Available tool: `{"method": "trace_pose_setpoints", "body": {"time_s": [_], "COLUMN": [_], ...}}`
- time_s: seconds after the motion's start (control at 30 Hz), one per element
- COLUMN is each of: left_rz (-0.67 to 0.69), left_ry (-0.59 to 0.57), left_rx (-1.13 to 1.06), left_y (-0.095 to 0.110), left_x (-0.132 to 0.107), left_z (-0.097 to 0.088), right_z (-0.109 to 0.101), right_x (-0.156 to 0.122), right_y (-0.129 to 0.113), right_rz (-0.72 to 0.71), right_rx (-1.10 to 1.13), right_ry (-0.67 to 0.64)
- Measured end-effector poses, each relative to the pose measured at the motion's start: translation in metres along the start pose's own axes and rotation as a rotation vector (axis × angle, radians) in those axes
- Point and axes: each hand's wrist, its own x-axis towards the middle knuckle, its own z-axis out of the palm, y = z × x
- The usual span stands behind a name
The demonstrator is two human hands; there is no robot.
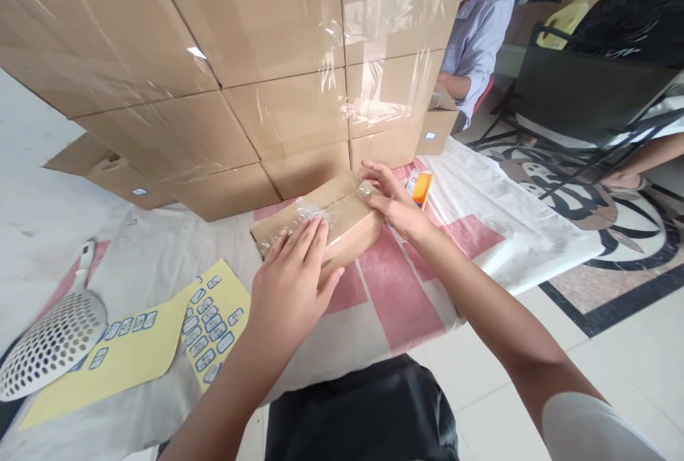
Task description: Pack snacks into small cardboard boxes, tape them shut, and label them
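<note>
A small brown cardboard box (342, 215) lies on a white and pink cloth (406, 290) in front of me, its top seam covered with clear tape. My left hand (291, 283) lies flat on the near end of the box, fingers stretched out along the tape. My right hand (390, 197) rests on the far right corner of the box, fingers spread and pressing on the tape end.
A tall stack of taped cardboard cartons (224, 69) stands behind the box. Yellow label sheets (160, 340) and a white perforated scoop (53, 340) lie at left. An orange-and-white tape dispenser (420, 187) sits beside the box. Two other people sit at upper right by a black chair (582, 97).
</note>
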Motion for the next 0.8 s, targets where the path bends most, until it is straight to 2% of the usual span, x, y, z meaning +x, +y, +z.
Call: {"method": "trace_pose_setpoints", "body": {"time_s": [0.1, 0.17, 0.27, 0.33, 0.4, 0.5, 0.6, 0.67, 0.7, 0.73, 0.8], "left_rz": [-0.022, -0.005, 0.03, 0.019, -0.064, -0.196, -0.184, -0.083, -0.02, 0.022, -0.024], "left_ry": [0.015, 0.027, 0.011, -0.007, 0.024, 0.113, 0.209, 0.328, 0.34, 0.296, 0.081], "left_rx": [0.106, 0.13, 0.135, 0.156, 0.212, 0.277, 0.216, -0.026, -0.212, -0.418, -0.804], "left_y": [0.004, 0.002, -0.004, -0.011, -0.02, -0.028, -0.01, 0.018, 0.036, 0.053, 0.082], "left_x": [0.001, 0.001, 0.002, 0.004, 0.007, 0.012, 0.012, 0.006, 0.003, 0.001, 0.004], "left_z": [0.006, 0.005, 0.002, 0.0, -0.001, -0.001, 0.001, 0.008, 0.013, 0.021, 0.041], "right_z": [-0.024, -0.053, -0.099, -0.116, -0.118, -0.103, -0.088, -0.081, -0.079, -0.077, -0.074], "right_x": [-0.008, -0.013, -0.016, -0.015, -0.015, -0.017, -0.022, -0.027, -0.03, -0.033, -0.039], "right_y": [-0.015, -0.016, 0.003, 0.026, 0.048, 0.069, 0.073, 0.07, 0.067, 0.064, 0.058], "right_rz": [-0.028, -0.026, 0.074, 0.165, 0.21, 0.182, 0.132, 0.093, 0.054, -0.001, -0.149], "right_rx": [-0.231, -0.381, -0.485, -0.493, -0.479, -0.476, -0.473, -0.464, -0.463, -0.467, -0.488], "right_ry": [0.091, 0.258, 0.569, 0.61, 0.523, 0.383, 0.302, 0.277, 0.269, 0.263, 0.258]}}
